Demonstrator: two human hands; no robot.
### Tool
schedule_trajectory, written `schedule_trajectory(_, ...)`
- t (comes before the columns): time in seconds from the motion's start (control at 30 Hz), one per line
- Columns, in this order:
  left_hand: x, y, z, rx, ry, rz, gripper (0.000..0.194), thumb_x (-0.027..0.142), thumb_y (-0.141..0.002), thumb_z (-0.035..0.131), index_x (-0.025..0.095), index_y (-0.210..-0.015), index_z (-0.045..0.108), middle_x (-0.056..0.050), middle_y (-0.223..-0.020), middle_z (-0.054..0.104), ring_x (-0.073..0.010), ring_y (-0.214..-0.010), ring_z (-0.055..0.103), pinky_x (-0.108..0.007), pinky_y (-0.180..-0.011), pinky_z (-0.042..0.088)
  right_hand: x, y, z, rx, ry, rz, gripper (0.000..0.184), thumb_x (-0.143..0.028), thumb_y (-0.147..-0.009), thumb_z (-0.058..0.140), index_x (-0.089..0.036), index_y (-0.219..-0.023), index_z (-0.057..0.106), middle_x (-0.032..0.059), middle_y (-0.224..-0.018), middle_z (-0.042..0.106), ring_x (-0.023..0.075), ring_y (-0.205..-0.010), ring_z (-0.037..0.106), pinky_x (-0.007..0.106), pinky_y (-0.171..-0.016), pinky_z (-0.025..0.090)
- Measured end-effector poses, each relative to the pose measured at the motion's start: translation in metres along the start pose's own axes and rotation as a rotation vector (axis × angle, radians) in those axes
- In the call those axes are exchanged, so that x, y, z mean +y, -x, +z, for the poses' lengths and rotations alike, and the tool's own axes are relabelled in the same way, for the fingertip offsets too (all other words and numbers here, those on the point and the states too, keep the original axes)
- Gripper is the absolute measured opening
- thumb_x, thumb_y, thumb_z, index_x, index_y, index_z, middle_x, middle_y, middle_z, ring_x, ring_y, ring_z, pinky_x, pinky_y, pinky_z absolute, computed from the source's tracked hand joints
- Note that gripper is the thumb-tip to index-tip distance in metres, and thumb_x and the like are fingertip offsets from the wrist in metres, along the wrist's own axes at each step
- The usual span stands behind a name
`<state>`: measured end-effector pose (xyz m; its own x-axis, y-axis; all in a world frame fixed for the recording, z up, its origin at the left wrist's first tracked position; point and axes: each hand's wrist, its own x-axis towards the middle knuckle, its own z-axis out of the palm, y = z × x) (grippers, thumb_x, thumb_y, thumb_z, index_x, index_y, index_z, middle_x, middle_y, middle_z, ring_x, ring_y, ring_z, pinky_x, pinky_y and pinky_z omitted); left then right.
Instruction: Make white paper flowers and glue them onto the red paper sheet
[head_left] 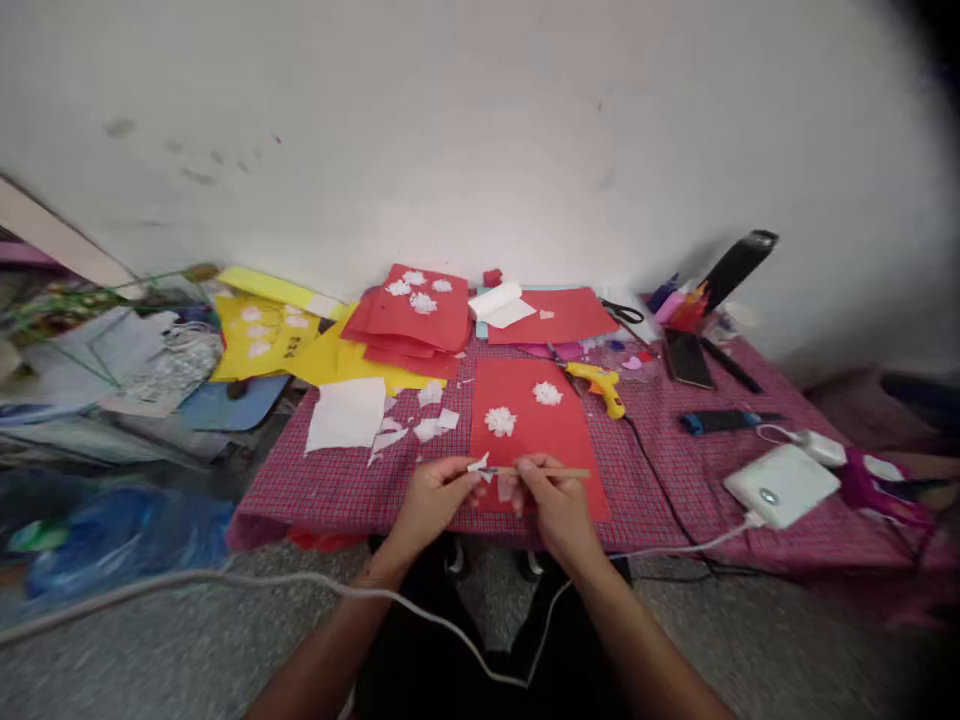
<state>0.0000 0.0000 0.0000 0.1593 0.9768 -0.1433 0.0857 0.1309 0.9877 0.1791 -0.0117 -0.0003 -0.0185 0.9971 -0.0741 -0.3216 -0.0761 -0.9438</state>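
My left hand (pixel 436 497) pinches a small white paper scrap (pixel 478 464) at the near end of a red paper sheet (pixel 534 430). Closed around a thin wooden stick (pixel 551 472), my right hand (pixel 553 500) holds the stick level with one end meeting the scrap. Two white paper flowers (pixel 500 421) (pixel 547 393) lie on the red sheet beyond my hands. Both hands hover over the near edge of a low table with a red checked cloth (pixel 337 480).
A yellow glue gun (pixel 600 383) lies right of the sheet. Stacked red paper (pixel 416 315), yellow paper (pixel 262 335), white paper pieces (pixel 346 412), scissors (pixel 622 312), a phone (pixel 688 358) and a white charger box (pixel 780 484) with cables sit around. Clutter fills the floor at left.
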Motion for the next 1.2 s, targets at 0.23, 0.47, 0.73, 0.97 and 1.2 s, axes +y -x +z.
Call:
schedule_trajectory(0.23,0.003,0.005,0.003,-0.036,-0.052,0.019,0.024,0.028,-0.084,0.064,0.017,-0.104,0.074,-0.002,-0.078,0.074,-0.0139,-0.065,0.066,-0.025,-0.064,0.056,0.0,0.005,-0.001,0.007,-0.021,0.0,0.022,-0.038,-0.092,0.065,-0.017,-0.083,0.064,0.0003,-0.067,0.066,0.0108,-0.048,0.056,0.022,-0.046,0.047)
schedule_trajectory(0.47,0.005,0.008,0.003,-0.114,-0.142,0.062,0.025,0.03,-0.089,0.06,0.019,-0.107,0.073,-0.003,-0.087,0.076,-0.0148,-0.07,0.069,-0.026,-0.067,0.056,-0.001,0.007,-0.004,-0.056,-0.201,0.133,0.021,-0.036,-0.087,0.071,-0.016,-0.085,0.067,0.0012,-0.073,0.069,0.0092,-0.045,0.057,0.02,-0.042,0.047)
schedule_trajectory(0.73,0.013,0.014,0.0,-0.135,-0.481,0.288,0.021,0.03,-0.094,0.056,0.023,-0.106,0.072,-0.002,-0.096,0.076,-0.0166,-0.085,0.07,-0.028,-0.08,0.053,-0.001,0.016,-0.008,0.0,-0.001,0.039,0.024,-0.039,-0.088,0.069,-0.015,-0.085,0.074,0.0029,-0.074,0.071,0.009,-0.045,0.059,0.02,-0.043,0.046)
schedule_trajectory(0.97,0.01,0.022,0.01,-0.172,-0.772,0.539,0.026,0.019,-0.097,0.048,0.019,-0.117,0.064,-0.007,-0.11,0.073,-0.0198,-0.1,0.068,-0.034,-0.09,0.053,0.004,0.023,0.0,0.148,-0.091,0.018,0.023,-0.039,-0.088,0.069,-0.017,-0.086,0.068,-0.0024,-0.058,0.063,0.0073,-0.037,0.052,0.017,-0.036,0.037)
schedule_trajectory(1.2,0.011,0.02,0.013,-0.213,-0.861,0.522,0.025,0.017,-0.1,0.039,0.016,-0.109,0.062,-0.008,-0.104,0.071,-0.0199,-0.098,0.066,-0.035,-0.09,0.052,0.0,0.031,-0.011,0.022,-0.09,-0.012,0.017,-0.035,-0.087,0.07,-0.019,-0.092,0.072,0.0007,-0.073,0.069,0.0086,-0.047,0.058,0.02,-0.046,0.044)
